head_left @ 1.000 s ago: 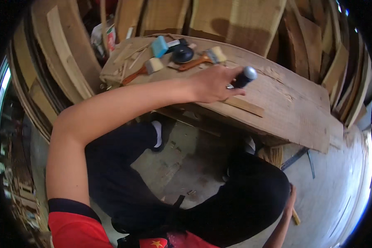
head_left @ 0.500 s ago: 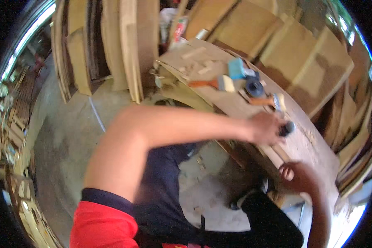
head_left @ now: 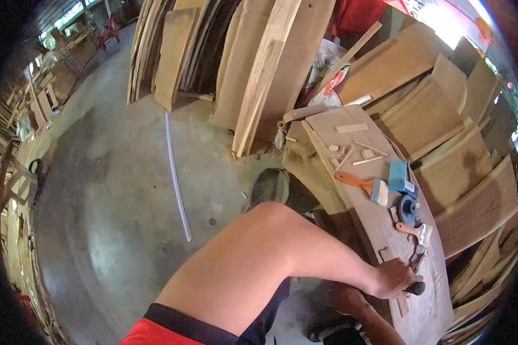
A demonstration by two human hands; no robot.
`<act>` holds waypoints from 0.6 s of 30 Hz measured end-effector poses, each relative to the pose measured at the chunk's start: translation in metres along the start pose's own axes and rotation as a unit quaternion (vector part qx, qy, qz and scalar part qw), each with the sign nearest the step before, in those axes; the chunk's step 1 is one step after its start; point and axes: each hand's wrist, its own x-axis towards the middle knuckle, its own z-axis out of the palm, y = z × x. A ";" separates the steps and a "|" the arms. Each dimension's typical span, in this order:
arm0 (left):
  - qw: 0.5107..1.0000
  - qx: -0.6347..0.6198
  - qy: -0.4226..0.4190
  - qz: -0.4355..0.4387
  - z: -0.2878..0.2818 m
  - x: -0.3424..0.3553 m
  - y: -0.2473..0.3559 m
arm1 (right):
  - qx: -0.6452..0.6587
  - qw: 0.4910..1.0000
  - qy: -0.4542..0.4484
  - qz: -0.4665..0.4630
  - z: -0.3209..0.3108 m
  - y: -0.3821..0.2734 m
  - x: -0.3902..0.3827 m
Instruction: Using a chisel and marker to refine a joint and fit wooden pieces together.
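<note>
My left hand (head_left: 396, 276) is wrapped round a dark-handled tool (head_left: 417, 287) over the wooden bench (head_left: 434, 310). My right hand (head_left: 348, 299) is low at the bench's near edge, just under my left forearm; I cannot make out its fingers or anything in them. Beyond my left hand lie a small brush (head_left: 408, 229), a black round object (head_left: 407, 208), a wide orange-handled brush (head_left: 362, 183), a light blue block (head_left: 397, 175) and several wood offcuts (head_left: 368, 161).
Tall boards (head_left: 282, 75) lean behind and left of the bench, and more panels (head_left: 472, 190) lean along its right side. A long pale strip (head_left: 177, 178) lies on the concrete floor at left. Wood scraps (head_left: 23, 184) line the far left.
The view has swung toward the left, bringing the bench to the right. My right hand has risen from beside my knee to the bench edge, near my left hand.
</note>
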 end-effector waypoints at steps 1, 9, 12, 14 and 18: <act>1.000 -0.022 0.018 0.010 0.000 0.001 -0.004 | -0.039 0.999 0.004 -0.020 -0.001 0.003 -0.004; 0.978 -0.017 -0.003 -0.209 -0.031 0.011 -0.029 | 0.324 0.892 -0.278 0.148 -0.119 0.057 -0.106; 0.958 -0.097 0.071 -0.261 -0.023 0.006 -0.038 | 0.356 0.889 -0.107 0.268 -0.113 0.103 -0.157; 0.939 -0.075 0.045 -0.332 -0.036 -0.004 -0.046 | 0.318 0.874 0.040 0.365 -0.147 0.102 -0.136; 0.962 -0.085 0.059 -0.252 -0.035 -0.014 -0.056 | 0.199 0.863 0.204 0.417 -0.187 0.062 -0.093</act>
